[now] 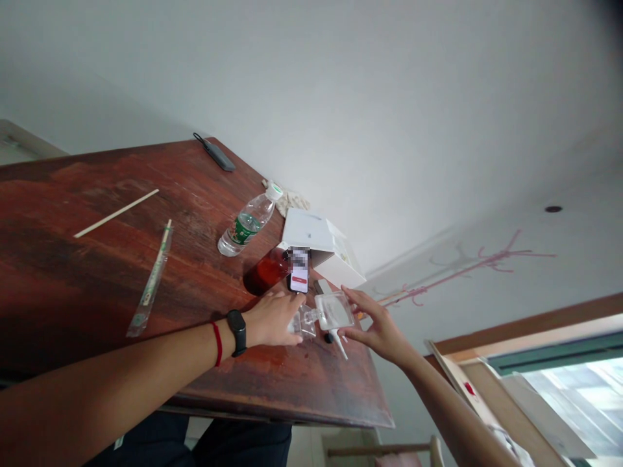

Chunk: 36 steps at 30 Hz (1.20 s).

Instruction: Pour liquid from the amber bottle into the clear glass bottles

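My left hand [275, 319], with a black wristband and a red cord at the wrist, is closed round a clear plastic bottle [305, 321] low over the table. Its fingers partly hide that bottle. My right hand [377, 326] grips a clear square-bodied bottle [335, 310] by its edges, between thumb and fingers. The two bottles meet neck to neck, or nearly so; whether they touch I cannot tell. A white spout [339, 345] sticks out beside my right thumb. Just behind my left fingers a phone [298, 275] stands with its screen lit.
On the brown wooden table [272, 383] are a container of red liquid [268, 269], a white box [309, 235], a labelled water bottle [247, 224], a bare chopstick [117, 213], wrapped chopsticks [154, 275] and a dark flat object with a loop [219, 155]. A pink coat rack [462, 266] stands beyond.
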Each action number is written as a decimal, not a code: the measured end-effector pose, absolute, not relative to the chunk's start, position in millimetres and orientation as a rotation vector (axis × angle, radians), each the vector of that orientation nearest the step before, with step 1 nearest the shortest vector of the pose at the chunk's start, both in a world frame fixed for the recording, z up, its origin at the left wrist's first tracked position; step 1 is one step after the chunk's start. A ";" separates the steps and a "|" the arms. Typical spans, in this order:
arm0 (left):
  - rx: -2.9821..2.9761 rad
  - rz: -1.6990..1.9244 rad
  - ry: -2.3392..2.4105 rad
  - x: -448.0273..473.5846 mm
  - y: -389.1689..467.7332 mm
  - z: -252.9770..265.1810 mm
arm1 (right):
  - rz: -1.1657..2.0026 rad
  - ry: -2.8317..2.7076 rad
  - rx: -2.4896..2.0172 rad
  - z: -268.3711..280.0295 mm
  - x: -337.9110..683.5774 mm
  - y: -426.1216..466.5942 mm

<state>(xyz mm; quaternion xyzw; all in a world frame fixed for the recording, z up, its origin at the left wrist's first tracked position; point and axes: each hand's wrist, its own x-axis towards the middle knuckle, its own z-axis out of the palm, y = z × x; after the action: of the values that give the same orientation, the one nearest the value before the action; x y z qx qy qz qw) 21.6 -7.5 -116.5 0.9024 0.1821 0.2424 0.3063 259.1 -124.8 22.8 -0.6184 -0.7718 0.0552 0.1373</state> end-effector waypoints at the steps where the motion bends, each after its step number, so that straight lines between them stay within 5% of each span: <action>1: 2.387 0.643 0.483 21.9 -7.6 -116.9 | 0.157 -2.237 -1.790 23.0 259.0 -124.6; 36: 2.397 0.592 0.503 19.5 -9.0 -111.2 | 0.125 -2.401 -1.757 37.6 244.7 -118.0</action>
<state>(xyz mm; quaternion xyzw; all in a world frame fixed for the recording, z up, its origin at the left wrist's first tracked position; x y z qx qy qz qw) 19.5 -9.0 -111.2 0.9057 0.1901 0.2237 0.3058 244.7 -118.0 37.6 -0.5882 -0.8035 0.0419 0.0819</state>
